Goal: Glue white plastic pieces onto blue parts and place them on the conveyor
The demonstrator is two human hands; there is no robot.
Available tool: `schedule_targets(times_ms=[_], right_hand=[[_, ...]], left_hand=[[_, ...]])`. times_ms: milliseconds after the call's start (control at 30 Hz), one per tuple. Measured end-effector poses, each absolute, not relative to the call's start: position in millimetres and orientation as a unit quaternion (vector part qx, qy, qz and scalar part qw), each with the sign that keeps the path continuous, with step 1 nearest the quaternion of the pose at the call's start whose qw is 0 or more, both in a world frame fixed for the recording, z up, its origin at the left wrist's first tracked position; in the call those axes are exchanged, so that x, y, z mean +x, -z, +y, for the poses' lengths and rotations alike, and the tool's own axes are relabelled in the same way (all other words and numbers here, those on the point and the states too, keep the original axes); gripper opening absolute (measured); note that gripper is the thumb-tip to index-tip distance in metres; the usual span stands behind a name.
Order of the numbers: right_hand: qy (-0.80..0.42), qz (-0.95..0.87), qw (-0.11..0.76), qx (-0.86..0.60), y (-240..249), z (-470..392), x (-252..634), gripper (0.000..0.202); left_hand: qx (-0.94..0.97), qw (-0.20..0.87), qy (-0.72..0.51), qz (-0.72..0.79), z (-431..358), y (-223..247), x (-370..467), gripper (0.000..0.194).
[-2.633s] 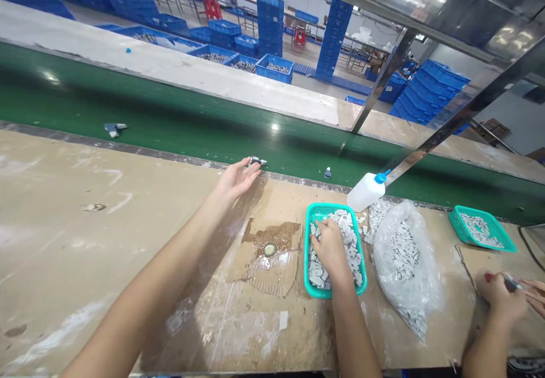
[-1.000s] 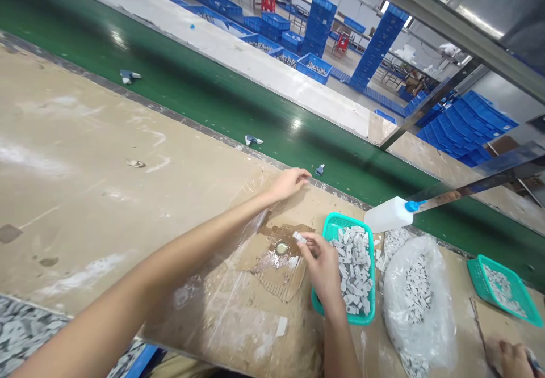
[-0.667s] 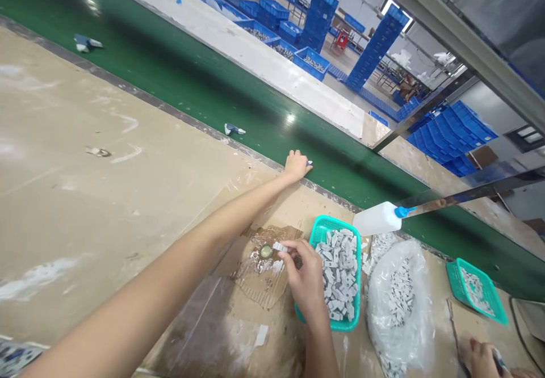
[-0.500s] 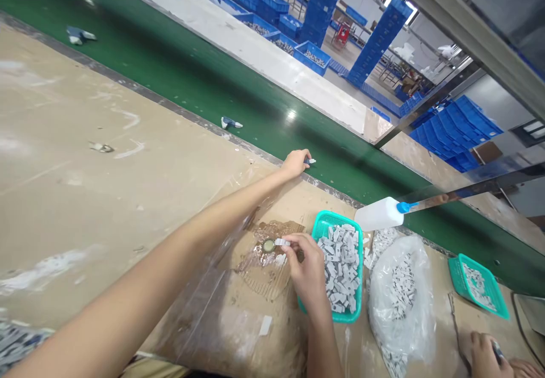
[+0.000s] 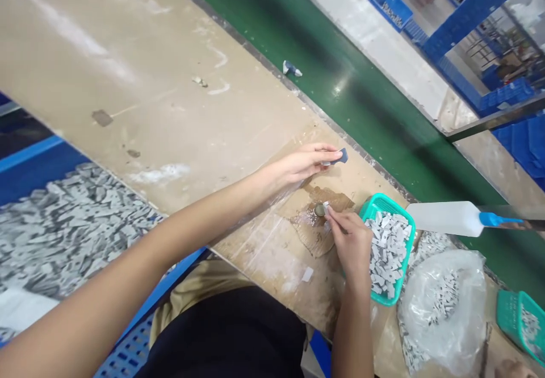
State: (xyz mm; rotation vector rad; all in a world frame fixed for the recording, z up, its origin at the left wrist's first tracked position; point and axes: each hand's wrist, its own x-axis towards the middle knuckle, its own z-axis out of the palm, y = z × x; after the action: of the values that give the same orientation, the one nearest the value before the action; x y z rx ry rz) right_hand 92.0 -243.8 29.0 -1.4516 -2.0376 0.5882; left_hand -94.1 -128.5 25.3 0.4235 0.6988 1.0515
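Between the thumb and fingers of my left hand (image 5: 313, 161) is a dark blue and white part (image 5: 339, 156), held over the cardboard-coloured work surface. My right hand (image 5: 351, 236) pinches a small white piece (image 5: 326, 208) right beside a small round dish (image 5: 319, 210), which sits on a wet brown patch. Just right of my right hand stands a green basket (image 5: 410, 242) full of small grey-white pieces.
A white bottle with a blue tip (image 5: 445, 218) lies behind a plastic bag of pieces (image 5: 445, 310). Another green basket (image 5: 508, 315) is at the right. A green belt (image 5: 361, 100) carries a blue-white part (image 5: 292, 69). A blue bin (image 5: 42, 162) of pieces is at lower left.
My left hand has come back from the green belt with the blue and white part. My right hand still holds the white piece by the dish. The view has turned down and left.
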Motion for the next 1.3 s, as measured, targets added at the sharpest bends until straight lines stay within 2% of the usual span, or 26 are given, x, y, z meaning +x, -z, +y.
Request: schedule_targets(times_ms=[200, 633, 933, 1033, 1200, 1300], right_hand=[[-0.162, -0.802, 0.245, -0.52, -27.7, -242.7, 88.1, 0.02], [-0.134, -0.819, 0.203, -0.52, -25.7, -242.4, 88.6, 0.021], [-0.126, -0.826, 0.196, -0.513, -27.7, -242.2, 86.2, 0.021], [-0.137, -0.809, 0.228, -0.525, -30.4, -244.1, 84.8, 0.021], [-0.137, -0.727, 0.366, -0.565, -36.8, -247.4, 86.1, 0.021], [-0.125, -0.679, 0.432, -0.581, -39.1, -247.3, 88.0, 0.02]], left_hand=[[0.166, 0.81, -0.486, 0.284, -140.7, -16.3, -102.4, 0.007], [0.226, 0.79, -0.498, 0.277, -144.8, -15.4, -107.2, 0.017], [0.254, 0.79, -0.494, 0.258, -150.9, -18.6, -102.8, 0.012], [0.28, 0.777, -0.484, 0.288, -151.5, -16.4, -102.5, 0.013], [0.395, 0.719, -0.423, 0.384, -153.7, -11.2, -97.3, 0.015], [0.431, 0.722, -0.395, 0.37, -158.4, -7.5, -90.1, 0.019]])
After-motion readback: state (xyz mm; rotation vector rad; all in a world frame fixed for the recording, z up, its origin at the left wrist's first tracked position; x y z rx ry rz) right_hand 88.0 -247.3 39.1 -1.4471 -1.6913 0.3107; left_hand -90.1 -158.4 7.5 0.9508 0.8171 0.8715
